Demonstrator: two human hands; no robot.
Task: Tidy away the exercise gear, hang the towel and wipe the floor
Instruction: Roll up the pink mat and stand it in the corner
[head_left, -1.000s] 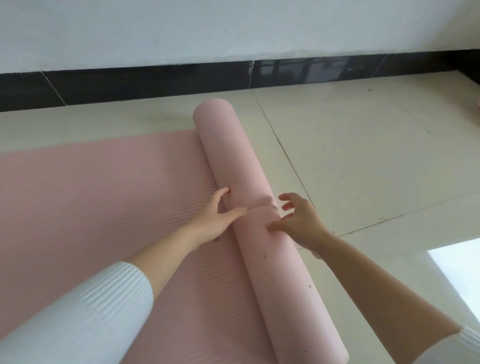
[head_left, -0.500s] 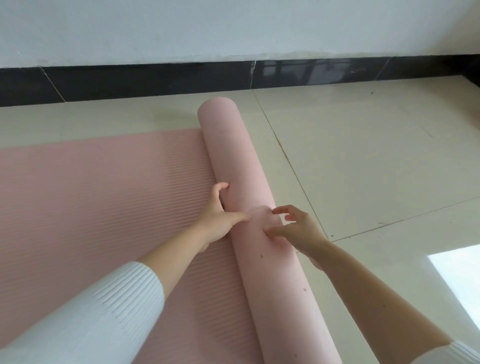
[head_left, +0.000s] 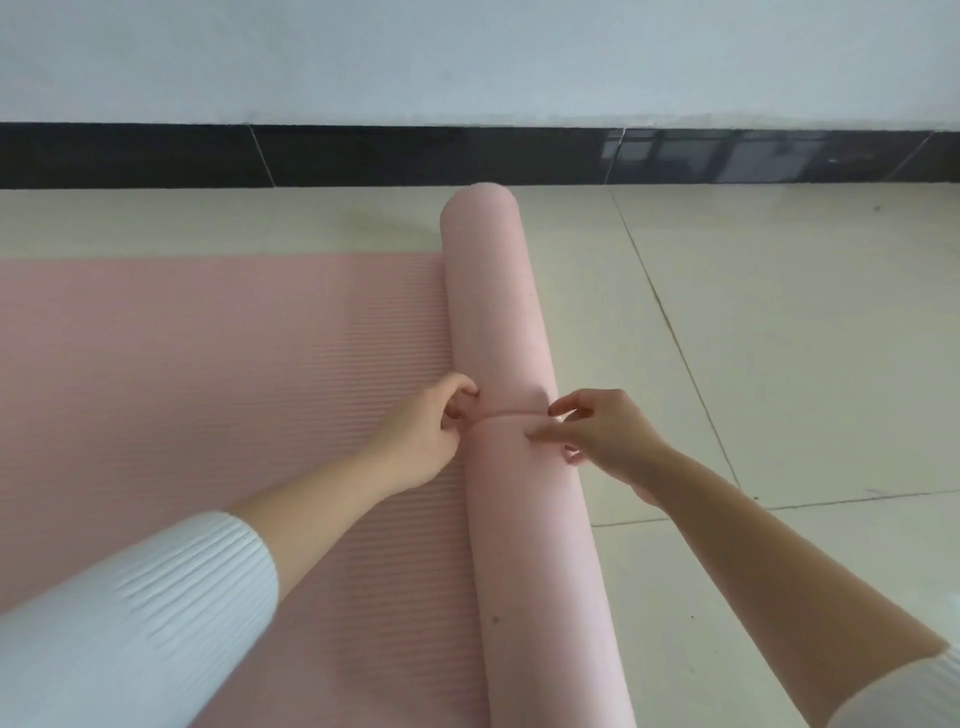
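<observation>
While the pink mat (head_left: 208, 389) lies partly rolled on the tiled floor (head_left: 779, 364), my left hand (head_left: 426, 436) and my right hand (head_left: 597, 431) each pinch one end of a thin band (head_left: 506, 414) stretched across the roll (head_left: 498, 322).

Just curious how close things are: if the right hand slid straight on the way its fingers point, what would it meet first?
The rolled pink mat: the right hand seems to touch it, fingers pointing left across it. Beyond lies the left hand.

Pink ribbed mat (head_left: 234, 415) lies half-rolled, its roll (head_left: 493, 322) (thin band (head_left: 506, 414) across it) rightward.
</observation>
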